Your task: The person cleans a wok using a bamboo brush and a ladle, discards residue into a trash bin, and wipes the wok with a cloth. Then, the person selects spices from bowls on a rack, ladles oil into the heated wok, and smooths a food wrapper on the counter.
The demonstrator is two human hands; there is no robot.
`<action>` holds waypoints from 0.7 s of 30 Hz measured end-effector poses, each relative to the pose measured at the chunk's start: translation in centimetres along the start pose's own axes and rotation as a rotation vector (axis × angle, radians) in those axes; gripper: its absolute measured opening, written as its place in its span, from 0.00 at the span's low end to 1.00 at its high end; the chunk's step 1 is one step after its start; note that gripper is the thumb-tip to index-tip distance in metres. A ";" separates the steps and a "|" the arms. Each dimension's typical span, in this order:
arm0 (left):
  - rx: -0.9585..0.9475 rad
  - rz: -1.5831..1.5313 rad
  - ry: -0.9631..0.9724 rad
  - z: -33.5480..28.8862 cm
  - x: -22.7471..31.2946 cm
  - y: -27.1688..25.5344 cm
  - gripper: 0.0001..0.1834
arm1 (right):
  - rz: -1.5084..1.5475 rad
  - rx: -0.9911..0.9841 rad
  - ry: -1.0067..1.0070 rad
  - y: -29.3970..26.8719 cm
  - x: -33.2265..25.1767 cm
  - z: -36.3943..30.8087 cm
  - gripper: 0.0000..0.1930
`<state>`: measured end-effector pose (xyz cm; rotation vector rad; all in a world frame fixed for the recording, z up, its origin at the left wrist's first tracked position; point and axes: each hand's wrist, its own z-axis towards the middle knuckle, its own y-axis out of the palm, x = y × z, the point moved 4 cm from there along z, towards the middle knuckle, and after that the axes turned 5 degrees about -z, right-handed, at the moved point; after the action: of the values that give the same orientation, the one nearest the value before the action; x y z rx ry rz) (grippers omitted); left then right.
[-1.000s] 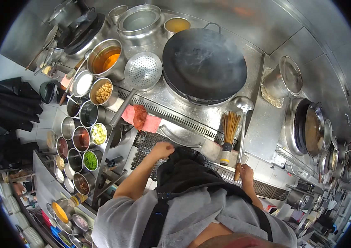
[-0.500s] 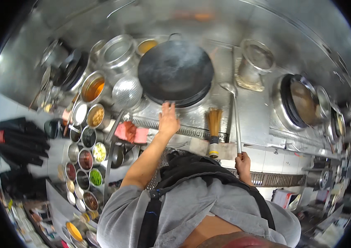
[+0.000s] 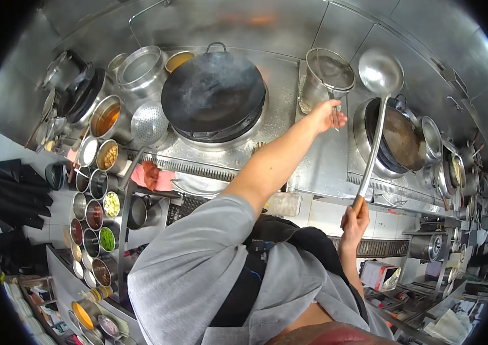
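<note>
My right hand (image 3: 355,221) is closed round the wooden end of a long-handled metal ladle (image 3: 382,72). The ladle is raised, its bowl up at the back right. My left arm stretches across to the right. There my left hand (image 3: 327,117) is at the handle of a round mesh strainer (image 3: 331,68), fingers apart around it; whether they touch it is unclear. The strainer rests over a metal pot (image 3: 311,92). A large dark wok (image 3: 215,95) sits steaming on the left burner. My forearm hides most of a bamboo brush (image 3: 260,146).
A perforated skimmer (image 3: 149,122) lies left of the wok, near a pot of orange liquid (image 3: 106,118). Tubs of ingredients (image 3: 106,238) stand at the left. A second wok (image 3: 400,141) sits on the right burner. A pink cloth (image 3: 163,179) lies on the stove's front edge.
My left hand has moved from the wok's front edge rightward to the strainer handle. My right hand has lifted the ladle off the stove top and up to the right. The view has shifted right.
</note>
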<state>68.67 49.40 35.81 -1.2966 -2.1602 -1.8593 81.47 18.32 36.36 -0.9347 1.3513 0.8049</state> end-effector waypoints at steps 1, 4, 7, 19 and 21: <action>0.076 0.028 -0.008 1.9 0.1 -0.6 0.17 | -0.030 0.013 0.012 -0.9 0.3 -0.1 0.23; 0.190 0.162 0.126 2.7 1.1 -2.8 0.07 | -0.097 0.074 0.057 -3.6 1.4 0.8 0.22; 0.163 0.398 0.184 -3.8 4.2 -3.8 0.07 | -0.441 0.047 -0.009 -5.5 1.1 4.9 0.23; 0.392 0.346 0.558 -31.8 10.8 -12.7 0.17 | -1.488 -0.271 -0.612 4.0 -13.5 28.4 0.21; 0.410 0.331 0.628 -35.7 10.5 -15.1 0.16 | -1.531 -0.286 -0.552 5.9 -13.6 30.9 0.19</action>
<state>35.72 26.68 39.23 -0.7828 -1.7325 -1.3514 88.55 49.40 49.05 -1.4575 -0.1610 -0.0116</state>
